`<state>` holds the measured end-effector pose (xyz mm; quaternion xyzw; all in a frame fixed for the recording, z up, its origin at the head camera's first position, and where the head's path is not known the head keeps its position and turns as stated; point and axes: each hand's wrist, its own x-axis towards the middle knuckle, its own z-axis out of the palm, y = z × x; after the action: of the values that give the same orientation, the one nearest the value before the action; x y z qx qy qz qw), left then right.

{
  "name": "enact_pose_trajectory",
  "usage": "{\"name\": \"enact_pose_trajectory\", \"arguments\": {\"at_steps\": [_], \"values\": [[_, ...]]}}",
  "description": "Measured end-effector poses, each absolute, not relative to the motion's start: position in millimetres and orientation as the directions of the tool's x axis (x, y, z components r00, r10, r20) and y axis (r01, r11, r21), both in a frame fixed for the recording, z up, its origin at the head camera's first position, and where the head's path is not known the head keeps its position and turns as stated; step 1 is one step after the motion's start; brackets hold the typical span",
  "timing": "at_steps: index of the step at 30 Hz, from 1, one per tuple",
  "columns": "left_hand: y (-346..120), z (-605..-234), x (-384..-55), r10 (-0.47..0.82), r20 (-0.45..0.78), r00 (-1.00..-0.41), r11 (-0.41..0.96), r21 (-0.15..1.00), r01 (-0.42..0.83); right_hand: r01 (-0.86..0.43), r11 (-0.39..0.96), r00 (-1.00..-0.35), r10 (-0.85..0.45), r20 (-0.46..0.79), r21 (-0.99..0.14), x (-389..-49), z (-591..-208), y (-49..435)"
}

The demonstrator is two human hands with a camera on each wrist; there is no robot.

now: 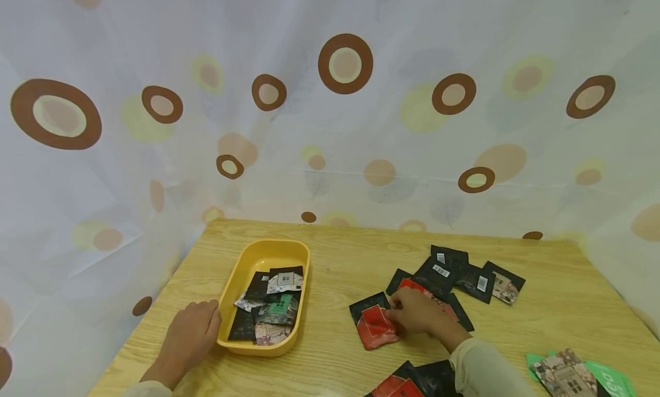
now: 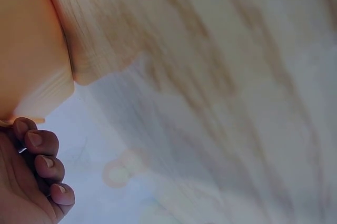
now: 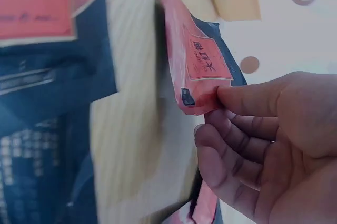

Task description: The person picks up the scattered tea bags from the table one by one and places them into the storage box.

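At the tray's (image 1: pixel 258 348) rim, our left hand (image 1: pixel 191 333) grips; our right hand (image 1: pixel 419 315) pinches just a packet's (image 1: pixel 373 325) edge, so it could slip.

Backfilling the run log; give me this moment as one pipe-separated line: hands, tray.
left hand: holds yellow tray at left edge | right hand: pinches red-and-black packet outside tray | tray contents: several packets
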<state>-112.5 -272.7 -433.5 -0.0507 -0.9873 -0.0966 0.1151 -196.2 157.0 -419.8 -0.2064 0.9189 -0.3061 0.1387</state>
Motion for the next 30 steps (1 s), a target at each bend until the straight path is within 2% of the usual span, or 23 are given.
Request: {"name": "enact_pose_trajectory", "arguments": {"at_steps": [4, 9, 13, 22, 27, 30], "values": [[-272.4, -433.9, -112.8, 0.083, 0.249, -0.965, 0.975, 0.179, 0.131, -0.277, 0.669, -0.871, -0.478, -0.114, -0.69, -200.1, -409.0, 157.2], [-272.3, -435.6, -112.4, 0.089, 0.268, -0.959, 0.974, 0.176, 0.14, -0.158, 0.631, -0.904, -0.402, -0.146, -0.759, -199.3, -389.5, 145.7], [-272.3, -436.3, -111.9, 0.086, 0.268, -0.96, 0.975, 0.176, 0.136, -0.124, 0.577, -0.916, -0.378, -0.13, -0.807, -200.6, -377.7, 129.1], [-272.4, -435.2, -111.2, 0.067, 0.225, -0.972, 0.978, 0.18, 0.109, -0.063, 0.465, -0.889, -0.429, -0.162, -0.883, -204.2, -364.6, 61.4], [-272.4, -436.2, -111.0, 0.06, 0.214, -0.975, 0.978, 0.184, 0.1, -0.106, 0.463, -0.876, -0.461, -0.137, -0.88, -202.8, -364.7, 23.0], [-271.8, -434.0, -112.1, 0.061, 0.226, -0.972, 0.976, 0.191, 0.105, -0.095, 0.479, -0.888, -0.437, -0.144, -0.873, -203.6, -361.8, 1.4]]}}
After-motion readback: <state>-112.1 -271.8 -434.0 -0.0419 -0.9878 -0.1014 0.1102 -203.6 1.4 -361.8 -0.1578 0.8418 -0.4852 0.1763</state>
